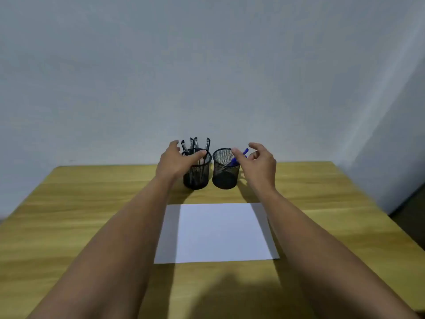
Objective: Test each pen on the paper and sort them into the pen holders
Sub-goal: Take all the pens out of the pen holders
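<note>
Two black mesh pen holders stand side by side at the far edge of the wooden table. The left holder (pixel 197 178) contains several black pens (pixel 194 143) standing upright. The right holder (pixel 225 176) has a blue pen (pixel 239 157) leaning out over its right rim. My left hand (pixel 177 161) reaches around the left holder's rim with fingers spread and holds nothing. My right hand (pixel 258 163) hovers just right of the right holder, fingers apart, fingertips close to the blue pen; I cannot tell if they touch it. A blank white paper (pixel 218 233) lies in front of the holders.
The wooden table (pixel 92 215) runs up to a plain pale wall (pixel 207 77) behind the holders. The table's right edge (pixel 377 203) drops off to a dark floor. My forearms pass on both sides of the paper.
</note>
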The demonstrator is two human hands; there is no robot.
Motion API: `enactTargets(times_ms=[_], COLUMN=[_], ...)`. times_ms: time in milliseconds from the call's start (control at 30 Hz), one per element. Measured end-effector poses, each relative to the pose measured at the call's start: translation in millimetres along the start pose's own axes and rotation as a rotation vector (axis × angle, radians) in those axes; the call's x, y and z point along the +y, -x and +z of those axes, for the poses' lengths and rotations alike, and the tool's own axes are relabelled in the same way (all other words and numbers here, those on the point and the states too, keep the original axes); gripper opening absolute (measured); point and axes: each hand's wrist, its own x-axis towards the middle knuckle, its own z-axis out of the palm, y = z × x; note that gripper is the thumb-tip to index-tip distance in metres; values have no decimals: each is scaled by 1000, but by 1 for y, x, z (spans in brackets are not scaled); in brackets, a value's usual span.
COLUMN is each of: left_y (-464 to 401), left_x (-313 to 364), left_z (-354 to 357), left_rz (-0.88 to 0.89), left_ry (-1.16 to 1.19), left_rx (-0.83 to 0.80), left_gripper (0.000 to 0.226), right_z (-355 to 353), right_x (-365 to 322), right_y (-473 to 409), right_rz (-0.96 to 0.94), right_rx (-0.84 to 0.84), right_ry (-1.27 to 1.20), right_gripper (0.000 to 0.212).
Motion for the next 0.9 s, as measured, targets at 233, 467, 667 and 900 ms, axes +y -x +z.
enactTargets(times_ms=[233, 467, 667, 900], left_y=[-31, -43, -53, -62], left_x=[-6, -6, -3, -2], left_z=[4, 8, 9, 17], left_rz=[-16, -14, 35, 53], left_ry=[108, 184, 194, 192], left_rx=[-69, -172, -184, -211], left_gripper=[57, 39, 40, 48], right_z=[3, 7, 16, 25], right_x=[11, 16, 9, 9], right_y=[-19, -31, -46, -51], right_rz=[96, 42, 14, -47], right_rx=[-108, -142, -174, -202], right_ry=[-79, -69, -117, -84], right_gripper=[40, 21, 23, 22])
